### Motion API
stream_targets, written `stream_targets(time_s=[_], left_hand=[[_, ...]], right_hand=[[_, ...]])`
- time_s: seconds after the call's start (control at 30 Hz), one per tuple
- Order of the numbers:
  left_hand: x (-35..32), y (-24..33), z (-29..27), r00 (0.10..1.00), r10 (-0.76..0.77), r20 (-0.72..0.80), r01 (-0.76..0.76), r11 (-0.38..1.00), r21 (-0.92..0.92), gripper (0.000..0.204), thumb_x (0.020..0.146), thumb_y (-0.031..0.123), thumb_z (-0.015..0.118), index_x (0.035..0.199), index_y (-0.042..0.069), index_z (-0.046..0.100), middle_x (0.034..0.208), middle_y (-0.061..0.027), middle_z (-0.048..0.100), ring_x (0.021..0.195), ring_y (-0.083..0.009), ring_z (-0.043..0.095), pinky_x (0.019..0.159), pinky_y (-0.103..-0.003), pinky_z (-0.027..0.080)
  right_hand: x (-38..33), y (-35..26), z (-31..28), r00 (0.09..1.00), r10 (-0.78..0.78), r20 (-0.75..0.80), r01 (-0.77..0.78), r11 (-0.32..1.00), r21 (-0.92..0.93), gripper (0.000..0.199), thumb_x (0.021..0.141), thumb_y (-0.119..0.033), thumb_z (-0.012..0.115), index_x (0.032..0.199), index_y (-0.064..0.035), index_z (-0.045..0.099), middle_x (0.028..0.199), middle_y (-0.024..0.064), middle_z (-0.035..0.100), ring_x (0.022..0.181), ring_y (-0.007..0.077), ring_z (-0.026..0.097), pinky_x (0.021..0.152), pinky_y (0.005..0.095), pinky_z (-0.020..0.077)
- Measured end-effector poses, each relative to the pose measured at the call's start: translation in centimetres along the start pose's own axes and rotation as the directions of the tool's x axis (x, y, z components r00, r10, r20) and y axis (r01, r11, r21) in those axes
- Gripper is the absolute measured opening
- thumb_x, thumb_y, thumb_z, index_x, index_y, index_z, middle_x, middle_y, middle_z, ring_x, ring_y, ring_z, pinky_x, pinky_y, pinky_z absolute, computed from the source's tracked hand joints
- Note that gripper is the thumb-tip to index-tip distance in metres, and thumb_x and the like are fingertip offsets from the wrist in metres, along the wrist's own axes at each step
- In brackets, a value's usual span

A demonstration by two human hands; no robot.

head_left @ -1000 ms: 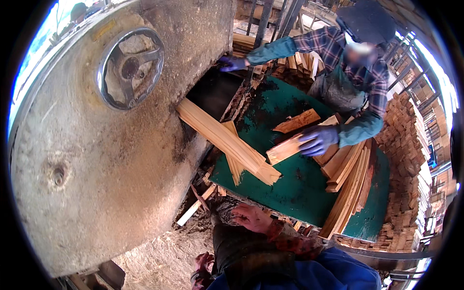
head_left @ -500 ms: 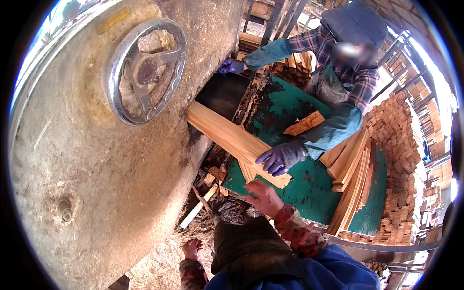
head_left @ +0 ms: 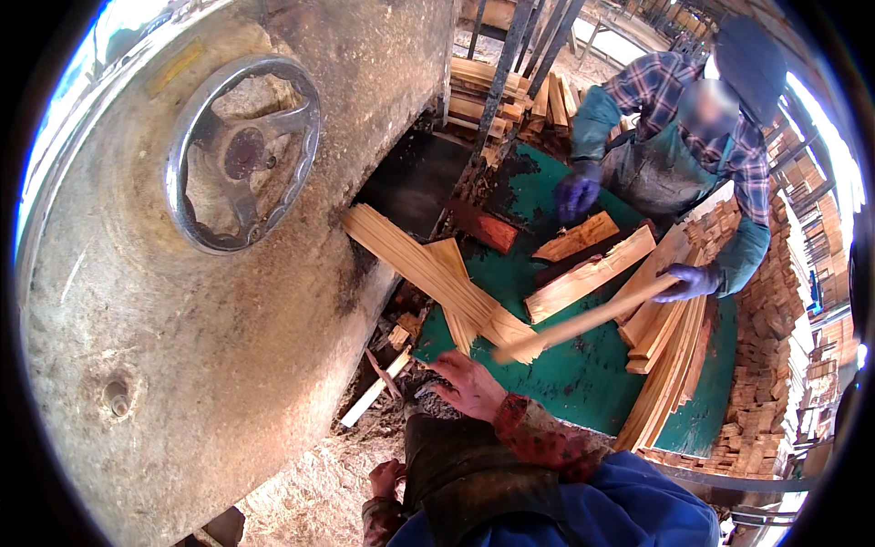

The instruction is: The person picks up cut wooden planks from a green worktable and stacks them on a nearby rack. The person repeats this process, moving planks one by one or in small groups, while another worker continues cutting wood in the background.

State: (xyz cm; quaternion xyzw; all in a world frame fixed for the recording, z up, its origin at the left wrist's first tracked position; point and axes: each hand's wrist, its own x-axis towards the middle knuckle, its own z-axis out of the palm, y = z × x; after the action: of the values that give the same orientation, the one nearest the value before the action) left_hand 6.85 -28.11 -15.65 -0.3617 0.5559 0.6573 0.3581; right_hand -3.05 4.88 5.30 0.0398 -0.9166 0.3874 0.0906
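Nearest in: left hand hangs low by the person's leg over sawdust, fingers curled, holding nothing as far as I can see. Right hand is out at the near edge of the green table, fingers spread, empty, reaching twd the bundle of thin wood slats that lies diagonally from the dark machine opening onto the table, just short of touching it. Next out, a long slat is angled across the table, its near tip right by the bundle's end, its far end gripped in the co-worker's purple-gloved hand. Co-worker's other gloved hand hovers over short offcuts; can't tell if it grips anything. Stacked slats along the table's right side, big dusty drum w/ handwheel at left. Risk, IMO: two people's hands share one pile, so that swinging slat could knock the open right hand or shove the bundle; bare skin on rough edges means splinters; the opening sits close by.
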Motion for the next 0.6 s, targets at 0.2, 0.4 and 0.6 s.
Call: stream_targets(time_s=[0.2,0.4,0.6], left_hand=[[-0.4,-0.7,-0.6,1.0,-0.002,0.022,0.002,1.0,-0.021,0.033,0.087,0.017,0.067,0.106,-0.007,0.057,0.087,-0.0171,0.066,0.07,-0.0247,0.065,0.059,-0.034,0.055],[-0.5,-1.0,-1.0,1.0,0.007,0.029,-0.007,1.0,-0.019,0.03,0.088,0.018,0.065,0.103,-0.006,0.056,0.085,-0.0165,0.066,0.072,-0.0253,0.065,0.06,-0.035,0.054],[-0.5,-1.3,-1.8,1.0,-0.011,0.011,0.011,1.0,0.003,0.028,0.089,0.018,0.063,0.103,-0.005,0.056,0.084,-0.0161,0.066,0.071,-0.0252,0.066,0.058,-0.034,0.054]], right_hand=[[5.2,3.7,-0.5,0.986,0.036,-0.16,-0.079,0.958,-0.274,0.064,0.074,-0.029,0.076,0.126,-0.0019,0.05,0.124,0.0219,0.044,0.116,0.0409,0.045,0.094,0.0499,0.0415],[6.6,8.7,-0.3,0.921,0.363,-0.142,-0.383,0.776,-0.501,0.098,0.062,-0.045,0.082,0.14,-0.0073,0.036,0.139,0.0217,0.034,0.13,0.0419,0.03,0.096,0.0589,0.03],[7.1,8.3,-0.5,0.883,0.467,-0.052,-0.429,0.756,-0.495,0.084,0.064,-0.03,0.077,0.134,-0.0058,0.039,0.129,0.0188,0.041,0.121,0.0382,0.039,0.087,0.056,0.0411]])
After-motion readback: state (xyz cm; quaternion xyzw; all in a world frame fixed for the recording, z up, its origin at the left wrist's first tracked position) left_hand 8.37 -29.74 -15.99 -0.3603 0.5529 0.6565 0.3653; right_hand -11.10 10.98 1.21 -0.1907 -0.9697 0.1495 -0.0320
